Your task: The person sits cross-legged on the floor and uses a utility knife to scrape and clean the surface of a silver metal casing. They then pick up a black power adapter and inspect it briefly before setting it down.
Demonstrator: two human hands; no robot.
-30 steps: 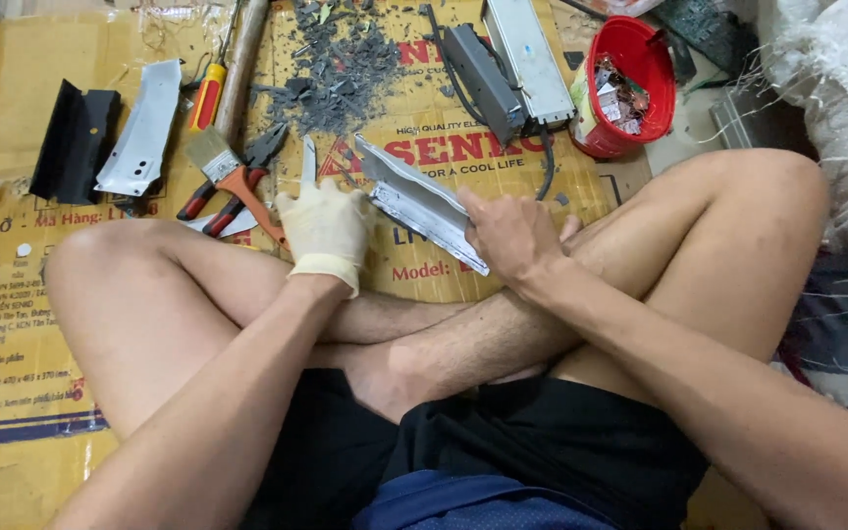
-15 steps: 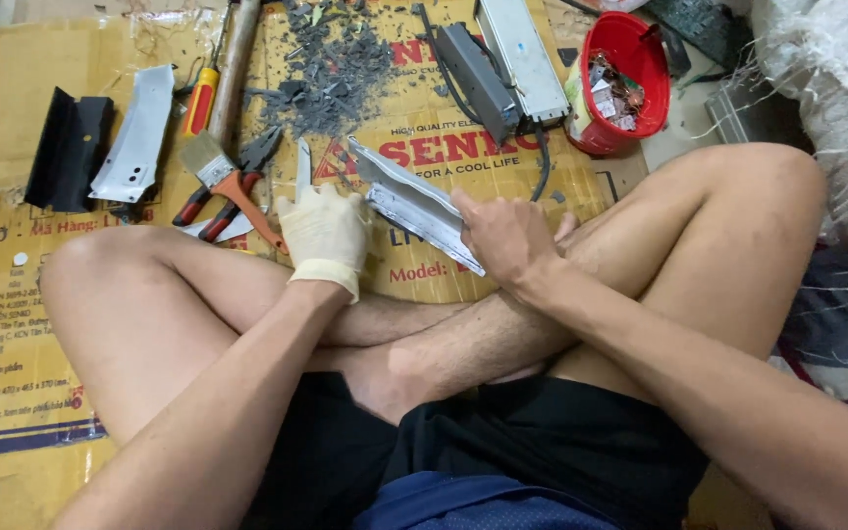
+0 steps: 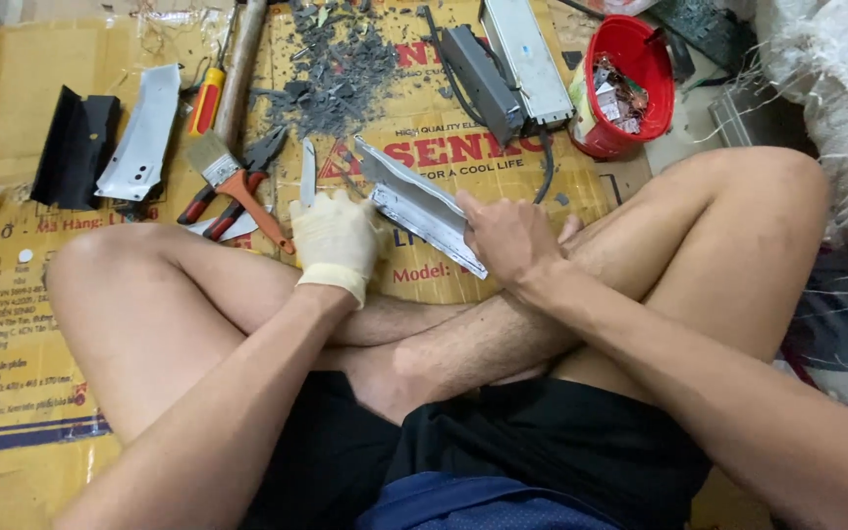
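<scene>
Gripping metal casing (image 3: pixel 422 208), gloved left hand (image 3: pixel 334 240), knife (image 3: pixel 307 173)

Red bucket (image 3: pixel 646 61) upper right; paintbrush (image 3: pixel 233 180), pliers (image 3: pixel 247 172), grey debris pile (image 3: pixel 338 67) on cardboard (image 3: pixel 12 324).

Cream glove (image 3: pixel 336 240), black shorts (image 3: pixel 542 451)

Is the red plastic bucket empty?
No, the red plastic bucket holds a heap of small scrap pieces inside it.
</scene>
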